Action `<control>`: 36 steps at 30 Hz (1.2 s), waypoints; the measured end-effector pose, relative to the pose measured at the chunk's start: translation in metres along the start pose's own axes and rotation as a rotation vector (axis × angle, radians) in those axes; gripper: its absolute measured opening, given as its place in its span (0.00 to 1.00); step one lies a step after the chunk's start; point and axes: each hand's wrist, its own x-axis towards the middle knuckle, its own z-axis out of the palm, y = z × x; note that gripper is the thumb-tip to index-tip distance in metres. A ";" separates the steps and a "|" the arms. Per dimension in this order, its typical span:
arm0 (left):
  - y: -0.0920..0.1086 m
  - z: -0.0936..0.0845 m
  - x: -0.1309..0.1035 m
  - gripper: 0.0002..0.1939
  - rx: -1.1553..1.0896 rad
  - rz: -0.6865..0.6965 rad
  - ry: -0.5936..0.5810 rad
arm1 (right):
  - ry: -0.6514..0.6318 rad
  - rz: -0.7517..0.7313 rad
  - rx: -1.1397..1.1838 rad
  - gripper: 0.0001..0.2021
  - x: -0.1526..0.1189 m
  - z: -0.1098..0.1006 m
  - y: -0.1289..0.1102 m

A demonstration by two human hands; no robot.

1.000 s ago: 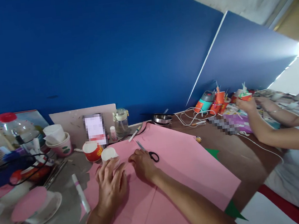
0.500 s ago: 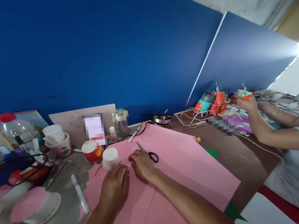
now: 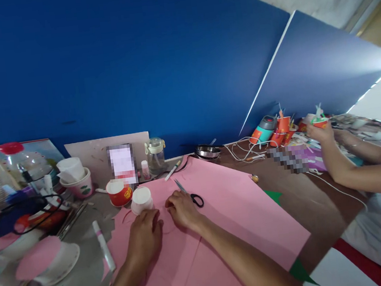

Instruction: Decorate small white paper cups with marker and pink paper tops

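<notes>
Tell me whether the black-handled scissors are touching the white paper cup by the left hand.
Apart. The head view shows a strip of pink paper between the black-handled scissors and the white paper cup.

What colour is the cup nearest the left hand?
White; the cup shows best in head view.

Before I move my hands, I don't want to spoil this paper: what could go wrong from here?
The white cup sits right by the left hand's fingertips, so a forward push might knock it over.

The scissors lie on the pink paper just beside the right hand; a careless sweep could catch the blades or scratch the sheet.

The white marker lies loose near the left forearm and might roll if bumped.
</notes>
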 end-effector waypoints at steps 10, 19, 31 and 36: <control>0.004 0.000 0.000 0.18 -0.043 -0.062 -0.042 | -0.040 -0.032 -0.008 0.12 -0.004 -0.003 -0.003; 0.004 -0.001 -0.001 0.19 0.034 -0.035 -0.094 | -0.084 -0.054 0.023 0.11 -0.005 -0.004 -0.008; 0.010 -0.004 -0.001 0.11 -0.143 -0.127 0.033 | -0.001 0.032 0.426 0.08 0.001 -0.013 -0.003; 0.016 -0.008 0.001 0.14 -0.331 -0.287 0.060 | -0.011 0.075 0.719 0.04 0.007 -0.017 0.007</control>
